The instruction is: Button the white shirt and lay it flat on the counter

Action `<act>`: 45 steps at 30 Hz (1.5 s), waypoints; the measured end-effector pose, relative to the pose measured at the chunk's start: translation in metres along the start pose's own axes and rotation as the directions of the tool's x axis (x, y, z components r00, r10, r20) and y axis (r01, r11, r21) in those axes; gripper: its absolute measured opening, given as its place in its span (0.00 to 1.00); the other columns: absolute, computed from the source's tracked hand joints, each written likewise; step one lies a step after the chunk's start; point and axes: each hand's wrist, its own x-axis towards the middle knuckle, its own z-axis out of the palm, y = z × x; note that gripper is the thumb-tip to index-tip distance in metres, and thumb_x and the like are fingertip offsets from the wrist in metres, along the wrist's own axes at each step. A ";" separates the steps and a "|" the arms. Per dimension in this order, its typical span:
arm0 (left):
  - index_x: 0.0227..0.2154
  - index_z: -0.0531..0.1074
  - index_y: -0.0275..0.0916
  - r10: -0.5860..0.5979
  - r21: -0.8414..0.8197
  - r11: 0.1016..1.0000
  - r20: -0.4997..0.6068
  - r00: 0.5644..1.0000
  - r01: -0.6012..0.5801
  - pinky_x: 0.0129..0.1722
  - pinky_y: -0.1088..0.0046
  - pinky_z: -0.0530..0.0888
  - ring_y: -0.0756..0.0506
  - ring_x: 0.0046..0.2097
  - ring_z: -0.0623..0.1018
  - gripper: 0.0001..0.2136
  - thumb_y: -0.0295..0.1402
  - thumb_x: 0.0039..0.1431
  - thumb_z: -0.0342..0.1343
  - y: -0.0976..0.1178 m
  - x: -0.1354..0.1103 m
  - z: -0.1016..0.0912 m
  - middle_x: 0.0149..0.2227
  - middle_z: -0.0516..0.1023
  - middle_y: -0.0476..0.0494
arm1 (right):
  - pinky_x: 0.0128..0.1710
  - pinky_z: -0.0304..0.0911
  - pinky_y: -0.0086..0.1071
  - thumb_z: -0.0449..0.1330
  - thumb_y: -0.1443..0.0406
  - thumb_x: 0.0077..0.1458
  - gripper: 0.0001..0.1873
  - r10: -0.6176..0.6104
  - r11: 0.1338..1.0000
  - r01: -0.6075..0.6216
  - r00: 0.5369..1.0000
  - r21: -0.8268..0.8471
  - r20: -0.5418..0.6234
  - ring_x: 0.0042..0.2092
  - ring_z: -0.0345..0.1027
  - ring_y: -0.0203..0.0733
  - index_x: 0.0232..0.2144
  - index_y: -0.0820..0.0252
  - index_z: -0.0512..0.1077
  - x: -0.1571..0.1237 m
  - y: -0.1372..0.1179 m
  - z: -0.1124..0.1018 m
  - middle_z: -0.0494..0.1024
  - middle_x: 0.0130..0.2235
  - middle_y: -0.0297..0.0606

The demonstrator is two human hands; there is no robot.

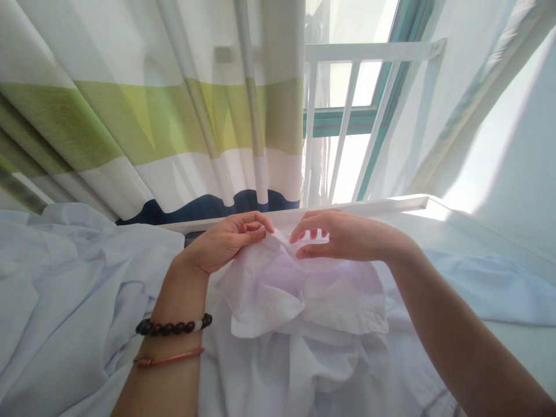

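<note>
White cloth (299, 289): crumpled piece of thin white fabric, raised between both hands in the middle of the view, its lower folds hanging down onto the bedding below.
Location: in front of the window rail, above the pale blue sheet, nearer the left hand's side at its top edge.
Left hand (223, 240): grip clenched on the cloth's upper edge, fingertips (260, 226) and thumb pinching the fabric; palm turned toward the right hand.
Right hand (343, 234): grip released, fingers curled and spread, thumb lying along the cloth's top fold; whether the fingertips touch the fabric I cannot tell.
Wrist items: 2 on the left forearm, a dark bead bracelet (174, 326) and a thin reddish cord bracelet (167, 359) just below it.
Pale blue sheet (65, 301): rumpled, spread across the bed on both sides of the arms.
Curtain (152, 110): white with a yellow-green band and a dark blue wavy hem, hanging at the left behind the hands.
Window (347, 116): teal frame with white bars, bright daylight behind.
White rail (369, 205): runs horizontally just behind the hands.
</note>
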 end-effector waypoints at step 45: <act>0.41 0.73 0.43 0.089 0.755 0.654 -0.137 0.987 0.046 0.28 0.76 0.68 0.46 0.33 0.77 0.12 0.42 0.61 0.51 0.032 -0.005 0.032 0.35 0.81 0.49 | 0.42 0.62 0.36 0.59 0.56 0.53 0.13 0.075 0.995 -0.086 0.980 -0.054 -0.186 0.44 0.69 0.46 0.40 0.52 0.76 0.002 0.007 -0.002 0.77 0.43 0.37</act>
